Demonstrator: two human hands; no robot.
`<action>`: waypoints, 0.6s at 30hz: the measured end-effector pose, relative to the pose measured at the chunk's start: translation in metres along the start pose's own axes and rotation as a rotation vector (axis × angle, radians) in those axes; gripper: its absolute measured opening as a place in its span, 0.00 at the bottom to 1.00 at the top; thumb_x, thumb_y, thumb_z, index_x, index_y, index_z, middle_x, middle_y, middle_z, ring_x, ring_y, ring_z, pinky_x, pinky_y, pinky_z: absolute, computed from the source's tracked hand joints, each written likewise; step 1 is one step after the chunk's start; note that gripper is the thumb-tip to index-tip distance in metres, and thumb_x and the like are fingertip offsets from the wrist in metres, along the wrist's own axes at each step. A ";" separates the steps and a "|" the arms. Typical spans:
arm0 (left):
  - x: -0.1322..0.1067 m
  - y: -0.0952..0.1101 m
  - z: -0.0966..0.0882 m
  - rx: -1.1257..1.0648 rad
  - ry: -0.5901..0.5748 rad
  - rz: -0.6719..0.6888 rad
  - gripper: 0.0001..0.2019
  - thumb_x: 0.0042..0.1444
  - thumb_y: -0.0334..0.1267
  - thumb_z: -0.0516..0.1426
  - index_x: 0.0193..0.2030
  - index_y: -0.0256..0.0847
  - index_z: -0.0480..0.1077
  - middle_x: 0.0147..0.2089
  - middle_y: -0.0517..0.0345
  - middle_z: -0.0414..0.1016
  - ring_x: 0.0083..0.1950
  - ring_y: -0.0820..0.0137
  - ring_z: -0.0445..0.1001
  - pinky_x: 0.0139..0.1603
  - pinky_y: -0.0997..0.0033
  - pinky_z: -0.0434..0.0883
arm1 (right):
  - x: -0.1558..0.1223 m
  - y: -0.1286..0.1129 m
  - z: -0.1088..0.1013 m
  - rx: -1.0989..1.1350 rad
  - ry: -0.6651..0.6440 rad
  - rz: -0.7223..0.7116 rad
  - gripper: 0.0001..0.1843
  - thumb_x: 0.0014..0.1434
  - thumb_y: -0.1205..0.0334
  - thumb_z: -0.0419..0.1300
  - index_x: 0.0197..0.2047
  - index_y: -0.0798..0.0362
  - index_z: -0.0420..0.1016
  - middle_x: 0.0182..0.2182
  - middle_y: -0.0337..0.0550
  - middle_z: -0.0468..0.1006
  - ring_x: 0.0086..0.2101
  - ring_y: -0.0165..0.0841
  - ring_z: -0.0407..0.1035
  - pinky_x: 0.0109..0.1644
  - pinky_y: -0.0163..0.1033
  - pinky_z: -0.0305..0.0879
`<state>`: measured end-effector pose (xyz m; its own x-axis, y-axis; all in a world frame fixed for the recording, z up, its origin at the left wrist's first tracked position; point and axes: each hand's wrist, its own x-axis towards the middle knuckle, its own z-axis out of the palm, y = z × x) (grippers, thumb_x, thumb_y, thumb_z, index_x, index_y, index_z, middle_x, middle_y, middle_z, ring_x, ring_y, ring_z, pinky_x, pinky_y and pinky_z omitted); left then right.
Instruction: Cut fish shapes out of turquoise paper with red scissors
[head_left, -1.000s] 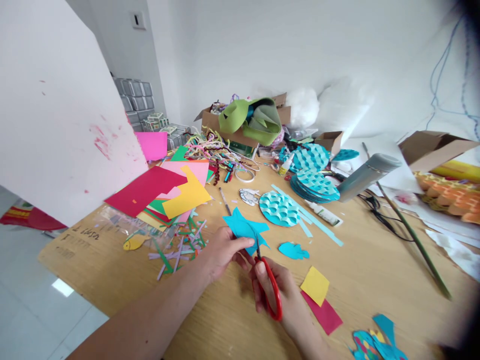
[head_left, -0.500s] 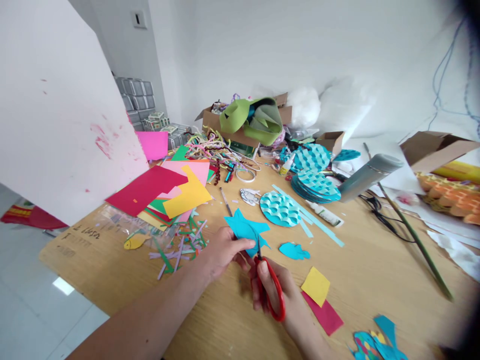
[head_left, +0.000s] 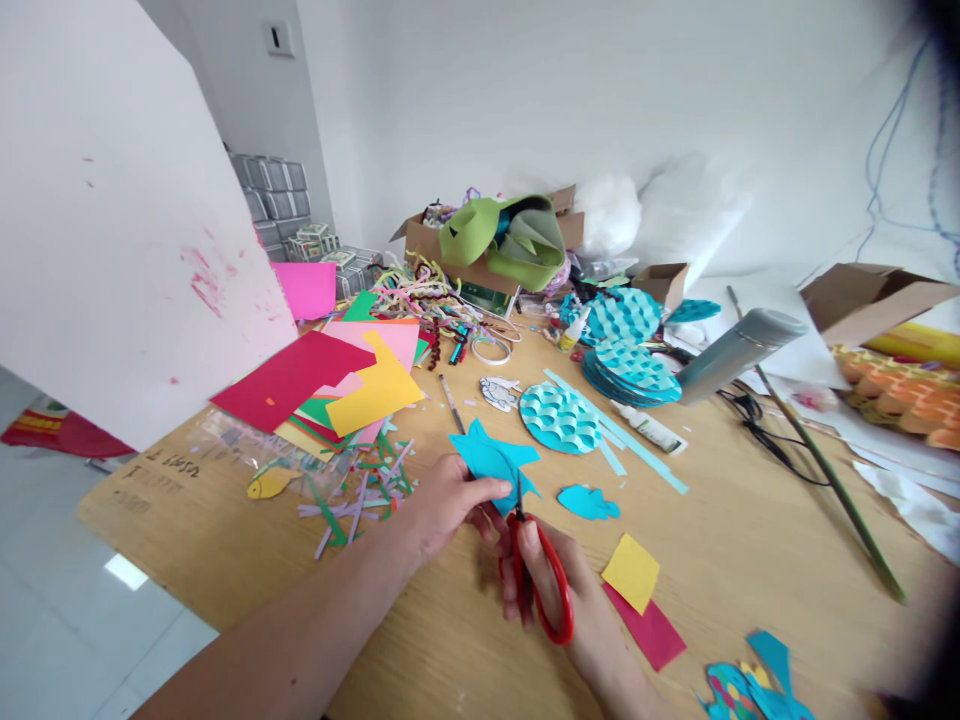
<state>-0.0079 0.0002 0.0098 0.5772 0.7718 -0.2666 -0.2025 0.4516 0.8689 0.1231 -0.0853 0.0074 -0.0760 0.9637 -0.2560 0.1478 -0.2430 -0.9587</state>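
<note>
My left hand [head_left: 457, 500] pinches a piece of blue paper [head_left: 487, 455] with several pointed corners, thumb on top and fingers below. A pair of red-handled scissors [head_left: 561, 590] is in my right hand [head_left: 570, 560], with my thumb and fingers through the loops. Its dark blades meet the paper's near right edge, close to my left thumb. Just right of the blades lies a blue fish-shaped cutout [head_left: 589, 502]. Beyond the paper rest a round blue disc with a woven scale pattern [head_left: 561, 418] and a small drawn fish cutout [head_left: 499, 393].
Left of my hands are coloured paper sheets [head_left: 277, 380] and thin paper strips [head_left: 360, 500]. To the right lie a glue bottle [head_left: 651, 428], a grey thermos [head_left: 739, 355], a long green stick [head_left: 832, 490] and a yellow paper square [head_left: 631, 573]. A cardboard box [head_left: 457, 255] stands behind.
The scissors' handles have shifted very slightly to the right and opened a little. The blue paper and my left hand stay almost where they were.
</note>
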 end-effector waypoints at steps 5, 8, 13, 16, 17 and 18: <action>0.000 -0.001 -0.001 0.007 0.015 -0.002 0.12 0.43 0.43 0.63 0.28 0.35 0.70 0.23 0.59 0.72 0.20 0.75 0.70 0.19 0.78 0.63 | 0.000 0.000 0.000 0.013 -0.010 0.015 0.32 0.60 0.30 0.45 0.32 0.54 0.65 0.14 0.34 0.68 0.13 0.24 0.58 0.16 0.28 0.54; 0.000 0.000 0.000 0.003 0.019 -0.010 0.13 0.42 0.43 0.64 0.27 0.35 0.70 0.22 0.59 0.72 0.19 0.75 0.69 0.18 0.79 0.62 | -0.001 -0.002 0.001 0.025 -0.011 0.014 0.33 0.59 0.29 0.45 0.32 0.54 0.65 0.14 0.34 0.67 0.12 0.25 0.58 0.15 0.29 0.54; 0.000 0.000 -0.001 0.000 0.026 -0.015 0.12 0.42 0.43 0.64 0.27 0.35 0.70 0.23 0.59 0.72 0.20 0.75 0.70 0.18 0.79 0.62 | -0.002 -0.003 0.000 -0.006 -0.005 0.016 0.32 0.60 0.30 0.45 0.32 0.54 0.64 0.14 0.33 0.67 0.12 0.24 0.58 0.16 0.29 0.52; 0.000 0.000 -0.001 0.003 0.026 -0.015 0.12 0.42 0.43 0.63 0.27 0.35 0.70 0.23 0.60 0.72 0.20 0.76 0.69 0.19 0.79 0.62 | -0.001 0.000 -0.001 -0.020 -0.008 0.013 0.31 0.60 0.31 0.46 0.32 0.54 0.64 0.14 0.33 0.66 0.13 0.24 0.59 0.17 0.29 0.51; 0.000 0.000 -0.001 0.008 0.028 -0.015 0.12 0.42 0.42 0.63 0.27 0.35 0.70 0.23 0.60 0.72 0.20 0.76 0.69 0.19 0.79 0.62 | 0.000 0.000 -0.001 -0.025 -0.007 0.009 0.31 0.60 0.31 0.46 0.32 0.54 0.64 0.14 0.33 0.66 0.13 0.25 0.59 0.17 0.29 0.50; 0.000 0.000 -0.001 0.013 0.029 -0.014 0.12 0.42 0.42 0.63 0.27 0.35 0.70 0.23 0.60 0.72 0.20 0.76 0.69 0.19 0.79 0.62 | 0.000 0.001 -0.001 -0.029 -0.006 0.004 0.31 0.60 0.31 0.46 0.31 0.54 0.64 0.14 0.33 0.65 0.13 0.25 0.60 0.17 0.29 0.50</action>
<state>-0.0086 0.0005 0.0095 0.5571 0.7780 -0.2906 -0.1837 0.4567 0.8704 0.1243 -0.0849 0.0069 -0.0809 0.9620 -0.2607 0.1768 -0.2436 -0.9536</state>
